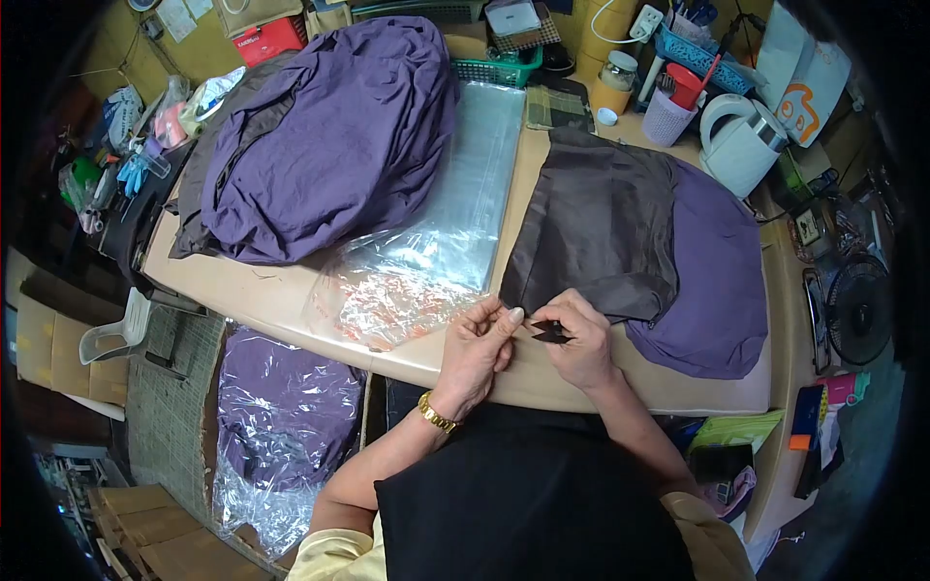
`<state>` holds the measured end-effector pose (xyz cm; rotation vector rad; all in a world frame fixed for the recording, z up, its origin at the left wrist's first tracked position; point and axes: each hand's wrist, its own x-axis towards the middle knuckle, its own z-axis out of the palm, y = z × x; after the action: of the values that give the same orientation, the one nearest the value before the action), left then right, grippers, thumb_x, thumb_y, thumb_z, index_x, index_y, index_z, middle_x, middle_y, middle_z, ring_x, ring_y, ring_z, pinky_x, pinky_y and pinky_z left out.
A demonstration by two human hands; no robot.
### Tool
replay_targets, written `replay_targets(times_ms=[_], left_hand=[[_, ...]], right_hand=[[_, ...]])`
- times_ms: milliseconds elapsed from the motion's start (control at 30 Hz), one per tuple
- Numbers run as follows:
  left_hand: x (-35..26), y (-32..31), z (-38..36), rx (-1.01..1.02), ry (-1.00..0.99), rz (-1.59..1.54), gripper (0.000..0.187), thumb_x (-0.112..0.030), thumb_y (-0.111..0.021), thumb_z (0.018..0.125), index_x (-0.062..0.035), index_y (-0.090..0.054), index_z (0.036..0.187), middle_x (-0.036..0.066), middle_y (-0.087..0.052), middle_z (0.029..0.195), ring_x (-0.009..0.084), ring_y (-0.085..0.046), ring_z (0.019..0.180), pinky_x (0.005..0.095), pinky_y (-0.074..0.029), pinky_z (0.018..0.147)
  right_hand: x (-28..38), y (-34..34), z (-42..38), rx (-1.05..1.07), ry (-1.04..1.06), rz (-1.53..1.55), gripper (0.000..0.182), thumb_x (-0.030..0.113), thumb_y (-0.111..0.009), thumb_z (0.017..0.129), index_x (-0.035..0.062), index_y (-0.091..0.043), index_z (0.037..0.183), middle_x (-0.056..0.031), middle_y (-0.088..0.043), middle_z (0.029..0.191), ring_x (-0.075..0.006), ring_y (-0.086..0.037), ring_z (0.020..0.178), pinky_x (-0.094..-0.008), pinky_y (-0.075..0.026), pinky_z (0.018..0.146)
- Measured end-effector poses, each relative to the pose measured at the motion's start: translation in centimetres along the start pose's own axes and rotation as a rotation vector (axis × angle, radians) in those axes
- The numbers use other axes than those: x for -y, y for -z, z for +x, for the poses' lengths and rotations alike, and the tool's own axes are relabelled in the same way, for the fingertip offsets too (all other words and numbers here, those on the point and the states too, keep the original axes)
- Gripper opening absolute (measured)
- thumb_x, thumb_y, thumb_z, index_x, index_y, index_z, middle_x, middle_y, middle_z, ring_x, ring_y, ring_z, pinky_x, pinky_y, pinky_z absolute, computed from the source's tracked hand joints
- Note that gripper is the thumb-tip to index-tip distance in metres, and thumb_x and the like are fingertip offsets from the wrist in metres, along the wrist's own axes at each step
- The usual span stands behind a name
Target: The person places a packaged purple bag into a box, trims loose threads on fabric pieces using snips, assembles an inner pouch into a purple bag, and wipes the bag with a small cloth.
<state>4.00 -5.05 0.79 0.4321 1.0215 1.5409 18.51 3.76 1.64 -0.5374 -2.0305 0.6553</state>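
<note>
Head view: left hand (475, 347) pinches cloth (603, 228), right hand (585, 339) holds dark tool (550, 333).

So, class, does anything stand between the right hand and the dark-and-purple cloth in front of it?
Nothing visible does: the right hand, gripping a small dark tool, is at the cloth's near edge, beside the left hand at the corner.

Premises appear to be a textile workshop: the worktable (247, 288) bears folded cloth (720, 271) and clear plastic bags (486, 165); bagged purple cloth (281, 407) lies below, near cardboard (73, 344).
</note>
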Motion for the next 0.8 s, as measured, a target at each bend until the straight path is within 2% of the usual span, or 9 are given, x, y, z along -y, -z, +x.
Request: replay_targets(times_ms=[167,233,267,333,367,433,533,600,800], left_hand=[[0.7,0.9,0.4,-0.089,0.035,-0.125,0.013,-0.016,-0.068,0.097,-0.0056,-0.066,0.105,-0.003,-0.060,0.077,0.0033,-0.043,0.048,0.0175,-0.031,0.043],[1.1,1.3,0.4,-0.081,-0.010,-0.219,0.013,-0.014,-0.067,0.097,-0.0046,-0.067,0.105,0.000,-0.065,0.084,0.0059,-0.056,0.057,0.0159,-0.044,0.049],[0.8,1.1,0.4,-0.083,-0.010,-0.218,0.013,-0.014,-0.067,0.097,-0.0046,-0.067,0.105,0.000,-0.065,0.084,0.0059,-0.056,0.057,0.0159,-0.044,0.049],[0.0,0.5,0.3,-0.235,0.073,-0.353,0.015,-0.011,-0.064,0.098,-0.0002,-0.065,0.108,0.005,-0.067,0.090,0.0146,-0.070,0.080,0.0201,-0.060,0.069],[0.1,0.7,0.3,-0.236,0.072,-0.354,0.015,-0.011,-0.064,0.098,-0.0002,-0.065,0.108,0.005,-0.067,0.090,0.0146,-0.070,0.080,0.0201,-0.060,0.069],[0.3,1.5,0.2,-0.069,0.092,-0.432,0.017,-0.009,-0.062,0.099,0.0043,-0.062,0.109,0.012,-0.067,0.097,0.0243,-0.070,0.104,0.0278,-0.061,0.091],[-1.2,1.3,-0.6,-0.047,0.144,-0.469,0.019,-0.009,-0.055,0.103,0.0086,-0.056,0.110,0.015,-0.066,0.102,0.0287,-0.067,0.110,0.0321,-0.060,0.096],[-1.3,1.6,-0.7,-0.010,0.144,-0.487,0.018,-0.009,-0.054,0.103,0.0085,-0.056,0.107,0.016,-0.066,0.102,0.0277,-0.068,0.108,0.0324,-0.060,0.096],[-0.2,2.2,-0.5,0.122,0.055,-0.482,0.016,-0.010,-0.053,0.104,0.0055,-0.058,0.103,0.013,-0.067,0.099,0.0202,-0.070,0.095,0.0301,-0.061,0.090]], right_hand=[[0.0,-0.2,-0.3,0.049,0.019,-0.006,0.019,-0.009,-0.072,0.068,0.0019,-0.068,0.083,-0.0095,-0.062,0.079,-0.0239,-0.065,0.068,-0.0333,-0.050,0.058],[0.1,-0.3,-0.3,0.073,0.031,-0.028,0.018,-0.006,-0.073,0.068,0.0032,-0.068,0.083,-0.0084,-0.062,0.079,-0.0251,-0.067,0.068,-0.0346,-0.052,0.058],[0.3,-0.3,-0.3,0.080,0.038,-0.020,0.018,-0.006,-0.072,0.068,0.0030,-0.067,0.083,-0.0080,-0.061,0.078,-0.0255,-0.067,0.068,-0.0347,-0.052,0.059],[0.3,-0.3,-0.4,0.088,0.047,-0.011,0.019,-0.006,-0.072,0.067,0.0027,-0.067,0.083,-0.0077,-0.061,0.078,-0.0260,-0.067,0.068,-0.0348,-0.052,0.059],[0.2,-0.1,-0.6,0.154,-0.007,-0.011,0.020,-0.003,-0.073,0.069,0.0034,-0.067,0.087,-0.0080,-0.062,0.083,-0.0268,-0.067,0.073,-0.0366,-0.053,0.062],[0.8,0.3,-0.3,0.221,-0.058,-0.011,0.022,-0.001,-0.075,0.071,0.0041,-0.067,0.091,-0.0083,-0.062,0.088,-0.0276,-0.068,0.078,-0.0383,-0.053,0.065],[3.5,1.4,1.4,0.199,-0.310,-0.049,0.027,0.008,-0.077,0.076,0.0065,-0.066,0.101,-0.0088,-0.060,0.099,-0.0300,-0.066,0.087,-0.0424,-0.053,0.072],[3.6,1.7,1.5,0.141,-0.224,-0.110,0.031,0.017,-0.078,0.079,0.0089,-0.065,0.107,-0.0079,-0.058,0.105,-0.0288,-0.064,0.088,-0.0424,-0.050,0.074],[6.2,2.3,2.8,0.229,0.090,-0.420,0.031,0.014,-0.077,0.077,0.0082,-0.067,0.106,-0.0040,-0.057,0.094,-0.0198,-0.061,0.079,-0.0348,-0.043,0.067]])
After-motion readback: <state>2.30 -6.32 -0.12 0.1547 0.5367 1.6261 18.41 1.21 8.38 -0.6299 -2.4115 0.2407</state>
